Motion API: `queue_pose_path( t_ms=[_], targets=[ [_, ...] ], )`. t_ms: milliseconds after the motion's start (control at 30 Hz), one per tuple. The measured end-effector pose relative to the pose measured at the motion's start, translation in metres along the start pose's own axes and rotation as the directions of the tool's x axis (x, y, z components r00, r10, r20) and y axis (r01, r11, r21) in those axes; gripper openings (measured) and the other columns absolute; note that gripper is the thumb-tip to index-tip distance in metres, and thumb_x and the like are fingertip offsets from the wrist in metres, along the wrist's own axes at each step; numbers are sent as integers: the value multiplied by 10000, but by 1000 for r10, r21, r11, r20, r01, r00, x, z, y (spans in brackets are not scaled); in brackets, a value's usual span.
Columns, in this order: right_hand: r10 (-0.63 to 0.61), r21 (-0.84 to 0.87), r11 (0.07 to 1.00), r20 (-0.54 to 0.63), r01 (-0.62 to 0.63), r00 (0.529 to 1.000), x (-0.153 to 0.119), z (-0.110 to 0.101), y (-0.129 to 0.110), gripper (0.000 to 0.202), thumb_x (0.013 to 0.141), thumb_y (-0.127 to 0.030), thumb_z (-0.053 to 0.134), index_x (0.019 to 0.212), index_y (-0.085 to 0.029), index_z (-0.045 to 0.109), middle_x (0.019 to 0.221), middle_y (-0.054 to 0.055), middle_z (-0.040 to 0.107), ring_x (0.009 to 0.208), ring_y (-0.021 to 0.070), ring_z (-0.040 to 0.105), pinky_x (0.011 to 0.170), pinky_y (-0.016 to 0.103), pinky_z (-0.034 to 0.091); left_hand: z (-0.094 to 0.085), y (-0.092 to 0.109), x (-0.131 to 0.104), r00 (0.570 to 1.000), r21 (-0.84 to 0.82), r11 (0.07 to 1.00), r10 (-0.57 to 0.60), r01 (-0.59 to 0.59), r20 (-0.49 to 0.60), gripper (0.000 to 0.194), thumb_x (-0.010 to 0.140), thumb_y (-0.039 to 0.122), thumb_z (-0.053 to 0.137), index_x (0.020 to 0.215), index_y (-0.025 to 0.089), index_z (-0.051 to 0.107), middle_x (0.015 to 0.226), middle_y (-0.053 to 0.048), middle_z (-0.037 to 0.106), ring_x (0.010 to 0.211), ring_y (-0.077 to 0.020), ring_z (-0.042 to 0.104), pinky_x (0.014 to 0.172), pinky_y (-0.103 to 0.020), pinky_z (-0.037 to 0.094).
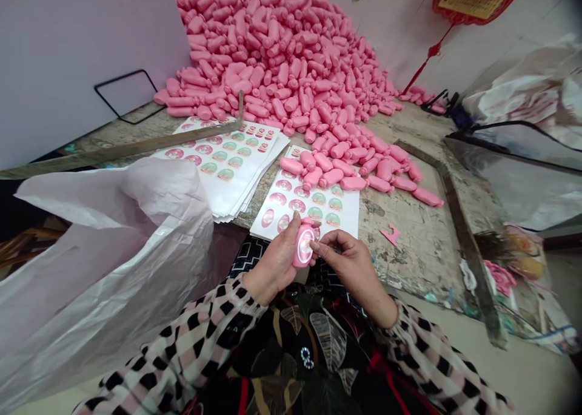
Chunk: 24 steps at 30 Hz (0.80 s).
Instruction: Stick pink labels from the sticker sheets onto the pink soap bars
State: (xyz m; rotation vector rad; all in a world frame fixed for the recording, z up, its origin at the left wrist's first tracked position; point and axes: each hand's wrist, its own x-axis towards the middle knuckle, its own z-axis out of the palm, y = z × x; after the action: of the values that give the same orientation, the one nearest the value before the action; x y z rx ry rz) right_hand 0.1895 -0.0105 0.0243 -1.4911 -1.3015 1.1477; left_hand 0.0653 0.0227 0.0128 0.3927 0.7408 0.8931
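Observation:
A small pink plastic bottle [302,256] rests in my left hand [277,260], whose fingers are closed around its left side. On the front of the bottle is an oval pink-and-white sticker [305,245]. My right hand [348,260] is bent in a pinch at the right side of the bottle, its thumb touching the sticker. The fingers behind the bottle are partly hidden. Just beyond my hands lies a white sheet of pink and green stickers [268,218], with several loose pink bottles [330,177] on its far part.
A huge heap of pink bottles [282,57] fills the back of the worn table [409,239]. More sticker sheets [218,160] are stacked at left, under a metal strip [182,139]. A white plastic bag [136,245] hangs at my left. A pink scrap [390,235] lies at right.

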Motion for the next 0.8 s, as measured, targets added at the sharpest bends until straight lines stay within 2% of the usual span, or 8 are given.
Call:
queue_pose_path(
  t_ms=[200,300,367,467,567,633,700,800],
  targets=[
    [9,-12,1000,28,-9,1000,0,-1,1,237,749,-426,608,727,-193,569,621,2,630,597,151,574,622,294,439,-2,-2,1,1000,14,1000,18,-18,-4,412,790,521,518,911,134,593,743,-28,566,481,-80,520,401,-198,424],
    [-44,-171,984,3,44,999,-1,-3,2,252,768,-453,576,762,-201,586,660,6,631,624,155,564,613,284,414,-2,-3,1,1000,23,1000,12,-12,-7,442,787,535,512,934,127,598,698,-18,549,484,-82,516,404,-193,413],
    [-140,-397,909,-14,124,990,-3,-4,-1,245,786,-453,555,787,-213,605,730,16,630,669,158,554,621,277,380,-2,-3,0,1000,24,999,28,-28,1,456,780,536,523,960,123,597,662,-5,530,486,-77,507,406,-178,397],
    [-249,-698,690,17,190,968,-8,-5,-7,225,822,-430,520,809,-227,616,779,28,611,681,159,532,606,276,320,-2,-3,-1,999,12,999,45,-45,12,460,774,528,538,982,121,591,636,10,512,500,-72,508,417,-161,383],
    [-263,-811,560,16,166,965,-12,-6,-9,227,823,-435,518,812,-232,619,752,31,598,661,165,519,568,280,271,-2,-3,-1,999,11,999,35,-35,1,458,776,528,534,987,124,586,644,7,523,500,-74,513,414,-162,381],
    [-244,-794,590,-2,147,970,-12,-7,-7,237,803,-454,539,819,-234,626,763,28,605,666,165,522,564,278,270,-3,-2,0,999,14,999,31,-31,-22,450,778,525,534,984,128,584,655,1,538,484,-71,508,407,-164,381],
    [-193,-684,720,-39,115,980,-9,-7,-5,250,773,-473,569,822,-235,630,775,19,610,663,156,520,569,269,296,-3,-2,-1,999,24,999,22,-21,-28,446,784,521,527,991,130,583,665,-3,545,475,-69,505,400,-165,383],
    [-15,-287,958,-93,-12,996,-3,-3,-2,301,690,-480,649,832,-216,617,731,-7,589,599,125,500,552,252,349,-2,-3,-2,1000,61,998,30,-29,-7,458,798,521,505,1057,147,565,668,1,538,464,-73,500,384,-170,387]
  ],
)
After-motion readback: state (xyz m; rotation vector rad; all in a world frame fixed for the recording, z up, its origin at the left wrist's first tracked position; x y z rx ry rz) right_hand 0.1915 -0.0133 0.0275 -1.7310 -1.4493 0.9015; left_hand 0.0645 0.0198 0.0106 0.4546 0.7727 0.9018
